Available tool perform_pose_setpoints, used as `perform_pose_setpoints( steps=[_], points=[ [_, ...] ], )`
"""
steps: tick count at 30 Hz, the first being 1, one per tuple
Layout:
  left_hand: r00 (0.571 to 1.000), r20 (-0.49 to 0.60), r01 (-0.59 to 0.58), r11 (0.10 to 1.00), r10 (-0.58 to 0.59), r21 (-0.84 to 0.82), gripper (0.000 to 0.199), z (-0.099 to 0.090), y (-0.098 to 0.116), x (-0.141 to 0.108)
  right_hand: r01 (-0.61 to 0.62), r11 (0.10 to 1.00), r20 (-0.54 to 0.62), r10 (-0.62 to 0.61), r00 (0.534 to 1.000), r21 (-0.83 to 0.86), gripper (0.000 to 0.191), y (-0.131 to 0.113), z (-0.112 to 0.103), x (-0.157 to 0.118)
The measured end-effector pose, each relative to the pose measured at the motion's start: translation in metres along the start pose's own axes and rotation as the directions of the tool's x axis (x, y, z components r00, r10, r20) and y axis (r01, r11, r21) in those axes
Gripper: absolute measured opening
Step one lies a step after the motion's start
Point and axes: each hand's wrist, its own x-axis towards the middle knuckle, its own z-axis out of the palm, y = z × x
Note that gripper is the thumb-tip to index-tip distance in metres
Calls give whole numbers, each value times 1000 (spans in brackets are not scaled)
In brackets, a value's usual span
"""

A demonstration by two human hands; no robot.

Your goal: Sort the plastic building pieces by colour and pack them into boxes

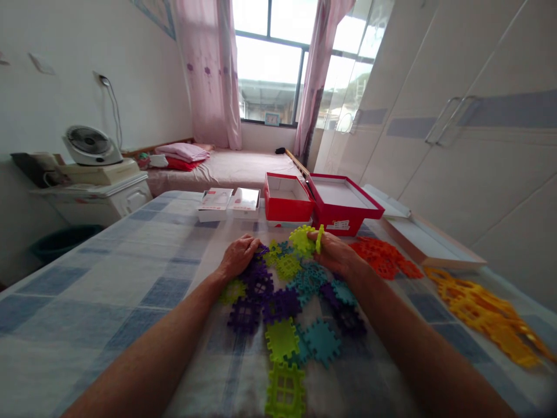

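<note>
My right hand (334, 254) is closed around yellow-green interlocking building tiles (301, 239). One tile faces me and another shows edge-on by the thumb. My left hand (239, 256) rests at the far left of the pile with its fingers curled, a purple tile (263, 251) at their tips. Between and below the hands lie mixed notched tiles: purple ones (282, 304), teal ones (322, 341) and yellow-green ones (282, 341). A windowed yellow-green tile (285, 390) lies nearest me. Some tiles overlap, so parts of them are hidden.
Orange-red tiles (385, 257) and yellow-orange tiles (483, 310) lie in separate heaps to the right. Behind the pile stand a red box (288, 209), a larger dark-red box (343, 223) and small white boxes (215, 215). A shallow tray (435, 258) lies at the right edge.
</note>
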Motion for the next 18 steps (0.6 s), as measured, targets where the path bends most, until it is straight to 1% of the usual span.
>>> perform_pose_setpoints(
  steps=[3, 5, 6, 8, 10, 12, 14, 16, 18],
  points=[
    [1000, 16, -9, 1000, 9, 7, 46, 0, -2, 0, -76, 993, -24, 78, 997, 95, 29, -7, -31, -30],
    [1000, 25, -10, 1000, 10, 15, 47, 0, -4, 1, -106, 992, -57, 110, 992, 68, 29, -9, -60, -61],
    [1000, 29, -9, 1000, 9, 18, 47, 0, -5, 1, -119, 993, -84, 120, 989, 15, 28, -9, -77, -78],
    [999, 37, -7, 1000, 6, 21, 48, 1, -7, 2, -168, 977, -178, 143, 974, -134, 25, -5, -110, -112],
    [999, 40, -8, 1000, 7, 27, 48, 2, -9, 3, -250, 931, -269, 177, 947, -266, 24, 1, -141, -143],
    [999, 38, -8, 1000, 7, 29, 48, 2, -11, 4, -329, 879, -328, 216, 920, -345, 27, 8, -164, -165],
    [999, 35, -5, 1000, 4, 21, 48, 2, -12, 4, -406, 812, -390, 243, 888, -420, 35, 13, -177, -178],
    [999, 40, 0, 1000, -1, 17, 49, 2, -13, 4, -454, 728, -447, 226, 866, -513, 42, 16, -181, -184],
    [999, 46, -2, 1000, 1, 24, 50, 1, -13, 3, -444, 677, -453, 180, 873, -587, 47, 18, -180, -186]
  ],
)
